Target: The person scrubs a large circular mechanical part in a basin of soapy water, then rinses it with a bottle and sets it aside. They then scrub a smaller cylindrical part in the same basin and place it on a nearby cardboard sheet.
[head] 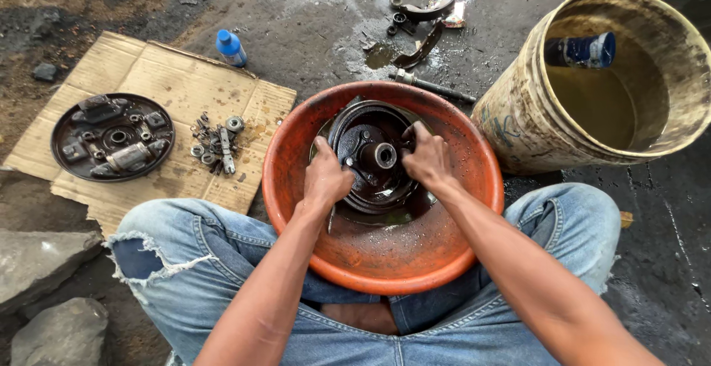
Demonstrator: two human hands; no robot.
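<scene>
A dark round metal brake drum [375, 157] with a central hub stands tilted in an orange basin [385, 255] that holds dirty liquid, set between my knees. My left hand [326, 177] grips the drum's left rim. My right hand [427, 160] is closed on its right rim, near the top. Both forearms reach in from the bottom of the head view.
A flattened cardboard sheet [170, 85] at left carries a round brake backing plate [112, 136] and several small bolts and washers [216, 144]. A blue-capped bottle [231, 47] stands behind it. A dirty bucket [533, 114] with murky liquid and a floating bottle [585, 50] stands right. Brake shoes [422, 29] lie on wet ground; rocks [44, 292] sit lower left.
</scene>
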